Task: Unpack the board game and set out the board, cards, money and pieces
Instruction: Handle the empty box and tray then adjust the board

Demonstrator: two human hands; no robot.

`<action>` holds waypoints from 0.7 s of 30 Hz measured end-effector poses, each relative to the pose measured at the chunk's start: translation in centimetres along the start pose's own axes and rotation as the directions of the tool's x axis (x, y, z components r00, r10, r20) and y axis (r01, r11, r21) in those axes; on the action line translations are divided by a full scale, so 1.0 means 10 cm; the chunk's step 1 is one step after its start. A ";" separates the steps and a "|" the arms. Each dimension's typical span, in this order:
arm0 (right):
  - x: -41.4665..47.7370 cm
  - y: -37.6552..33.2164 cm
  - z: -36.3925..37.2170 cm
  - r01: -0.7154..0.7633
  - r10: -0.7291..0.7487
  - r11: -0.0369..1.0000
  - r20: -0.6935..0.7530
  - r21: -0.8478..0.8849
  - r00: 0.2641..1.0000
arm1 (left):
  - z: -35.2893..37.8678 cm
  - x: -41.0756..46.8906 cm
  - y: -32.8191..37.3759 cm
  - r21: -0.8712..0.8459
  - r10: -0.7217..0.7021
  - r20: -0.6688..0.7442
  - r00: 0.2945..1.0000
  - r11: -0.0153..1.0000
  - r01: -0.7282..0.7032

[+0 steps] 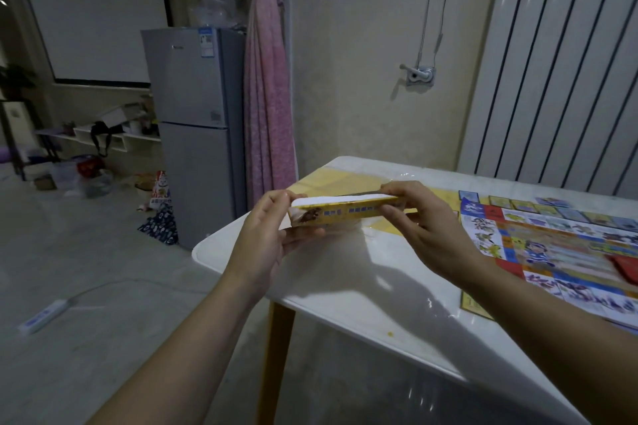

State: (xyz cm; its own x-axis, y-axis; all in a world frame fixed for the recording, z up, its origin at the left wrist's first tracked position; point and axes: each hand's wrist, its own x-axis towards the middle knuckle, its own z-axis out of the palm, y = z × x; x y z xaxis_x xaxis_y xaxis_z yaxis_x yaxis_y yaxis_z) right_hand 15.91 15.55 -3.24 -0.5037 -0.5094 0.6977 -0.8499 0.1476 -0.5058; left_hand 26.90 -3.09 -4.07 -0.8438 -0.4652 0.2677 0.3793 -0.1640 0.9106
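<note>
I hold a flat yellow game box (341, 212) edge-on above the left corner of the white table (348, 272). My left hand (266, 238) grips its left end, thumb on top. My right hand (428, 224) grips its right end. A white inner edge shows along the top of the box. The colourful game board (559, 252) lies unfolded on the table to the right, with a red item (626, 266) resting on it. Small cards (552, 201) lie along the board's far edge.
A grey fridge (196, 128) and a pink curtain (266, 97) stand beyond the table's left corner. A power strip (43, 316) lies on the floor at left. Clutter sits on the floor and low shelves at far left. A ribbed white wall panel (566, 62) rises behind the table.
</note>
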 end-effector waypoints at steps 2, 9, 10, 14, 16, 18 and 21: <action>-0.01 0.02 -0.01 0.001 -0.001 1.000 0.021 -0.004 1.000 | -0.01 -0.03 -0.03 0.063 0.072 0.023 0.997 0.995 -0.073; -0.08 0.06 -0.01 -0.043 0.043 0.999 0.086 -0.011 0.995 | -0.05 -0.12 -0.16 0.347 0.208 0.071 0.976 0.912 -0.219; -0.08 0.07 -0.01 -0.045 0.046 0.999 0.091 -0.016 0.995 | -0.06 -0.12 -0.17 0.344 0.212 0.080 0.974 0.911 -0.227; -0.08 0.07 -0.01 -0.072 0.072 0.997 0.095 -0.004 0.993 | -0.11 -0.12 -0.20 0.339 0.208 0.140 0.968 0.908 -0.245; -0.09 0.07 -0.02 -0.087 0.086 0.996 0.107 0.001 0.991 | -0.12 -0.11 -0.21 0.303 0.217 0.127 0.968 0.921 -0.246; -0.08 0.07 -0.03 -0.101 0.097 0.995 0.125 0.024 0.987 | -0.14 -0.10 -0.21 0.273 0.236 0.109 0.966 0.927 -0.257; -0.07 0.07 -0.08 -0.108 0.098 0.993 0.161 0.053 0.982 | -0.15 -0.08 -0.21 0.269 0.244 0.106 0.964 0.926 -0.264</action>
State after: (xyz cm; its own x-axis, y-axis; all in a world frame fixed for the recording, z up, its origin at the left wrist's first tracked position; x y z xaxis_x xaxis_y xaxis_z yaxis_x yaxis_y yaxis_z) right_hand 15.59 16.69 -3.68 -0.5531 -0.6220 0.5543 -0.7813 0.1564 -0.6042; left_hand 27.42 -3.69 -6.65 -0.7613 -0.3959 0.5135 0.4719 0.2046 0.8576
